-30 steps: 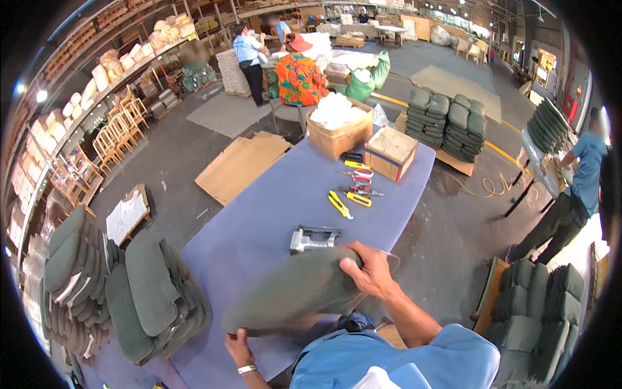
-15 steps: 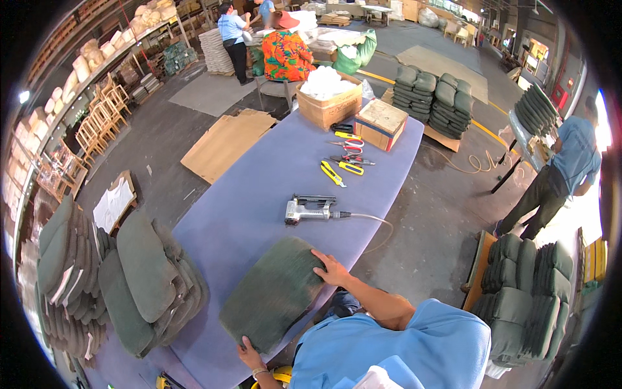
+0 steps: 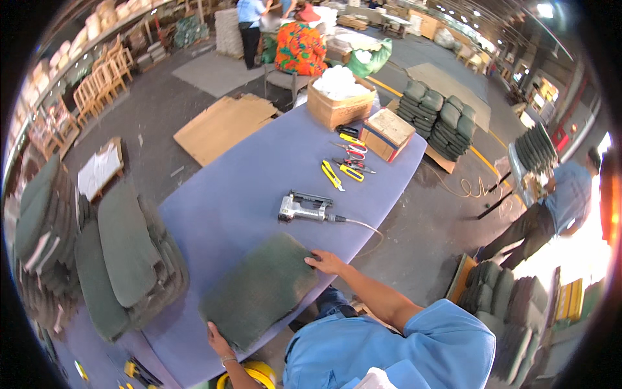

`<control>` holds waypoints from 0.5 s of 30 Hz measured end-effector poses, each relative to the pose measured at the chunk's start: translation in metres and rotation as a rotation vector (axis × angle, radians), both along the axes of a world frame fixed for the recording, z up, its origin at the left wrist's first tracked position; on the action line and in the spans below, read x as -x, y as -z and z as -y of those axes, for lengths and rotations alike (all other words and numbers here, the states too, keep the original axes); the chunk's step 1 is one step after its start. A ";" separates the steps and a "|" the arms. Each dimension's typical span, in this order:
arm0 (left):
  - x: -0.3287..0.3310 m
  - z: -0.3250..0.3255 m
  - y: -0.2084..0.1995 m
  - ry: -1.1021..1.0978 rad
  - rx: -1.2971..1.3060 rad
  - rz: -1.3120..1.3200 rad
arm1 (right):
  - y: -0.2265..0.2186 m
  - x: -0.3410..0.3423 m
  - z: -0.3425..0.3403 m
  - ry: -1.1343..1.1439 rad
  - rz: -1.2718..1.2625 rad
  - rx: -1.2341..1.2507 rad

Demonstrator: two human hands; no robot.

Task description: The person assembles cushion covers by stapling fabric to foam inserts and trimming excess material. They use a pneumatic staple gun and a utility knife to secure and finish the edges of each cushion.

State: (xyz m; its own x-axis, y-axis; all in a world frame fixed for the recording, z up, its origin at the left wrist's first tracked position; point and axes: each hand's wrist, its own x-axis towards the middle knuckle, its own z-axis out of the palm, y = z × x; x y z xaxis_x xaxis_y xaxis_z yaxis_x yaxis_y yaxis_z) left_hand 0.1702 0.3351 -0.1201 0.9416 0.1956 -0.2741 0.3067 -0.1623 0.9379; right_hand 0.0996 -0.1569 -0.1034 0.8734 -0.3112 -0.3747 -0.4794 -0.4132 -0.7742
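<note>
A green seat cushion is lying flat at the near edge of the purple desk. The right hand is pressing on its far corner with fingers spread, the left hand is gripping its near edge. A pneumatic stapler is lying just beyond it.

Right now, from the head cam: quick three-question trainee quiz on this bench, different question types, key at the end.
1. True or false: the staple gun lies on the green cushion.
2. Multiple choice: where is the right hand? A) on the cushion's far corner B) gripping the staple gun C) in the cardboard box
3. Fill in: the left hand grips the cushion's ____ edge.

Key:
1. False; it lies on the blue table, apart from the cushion.
2. A
3. Near (the edge closest to the person).
</note>
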 end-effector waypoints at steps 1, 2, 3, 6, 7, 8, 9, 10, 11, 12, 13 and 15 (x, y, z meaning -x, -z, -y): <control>0.018 -0.001 0.008 -0.103 0.021 0.006 | -0.001 0.002 0.005 -0.052 -0.054 -0.031; 0.033 0.001 0.018 -0.203 0.042 0.022 | 0.004 0.013 0.011 -0.110 -0.042 0.025; 0.045 0.004 0.025 -0.301 0.067 0.046 | 0.013 0.032 0.023 -0.166 -0.022 0.085; 0.116 0.016 0.040 -0.499 0.051 -0.172 | 0.020 0.099 0.053 -0.228 -0.147 0.118; 0.133 0.027 0.043 -0.527 0.042 -0.235 | 0.016 0.123 0.058 -0.207 -0.265 0.083; 0.143 0.049 0.050 -0.508 0.041 -0.306 | 0.034 0.175 0.072 -0.215 -0.237 0.153; 0.152 0.063 0.050 -0.510 0.028 -0.346 | 0.018 0.195 0.065 -0.116 -0.394 0.180; 0.153 0.084 0.051 -0.460 0.025 -0.387 | 0.050 0.246 0.078 -0.158 -0.412 0.195; 0.155 0.093 0.048 -0.449 0.010 -0.402 | 0.038 0.266 0.070 -0.070 -0.366 0.050; 0.157 0.104 0.048 -0.425 0.006 -0.423 | 0.030 0.285 0.069 -0.010 -0.381 -0.025; 0.157 0.114 0.047 -0.395 -0.005 -0.438 | 0.030 0.293 0.069 0.039 -0.430 -0.059; 0.166 0.129 0.046 -0.370 -0.022 -0.461 | 0.037 0.293 0.080 0.059 -0.504 -0.080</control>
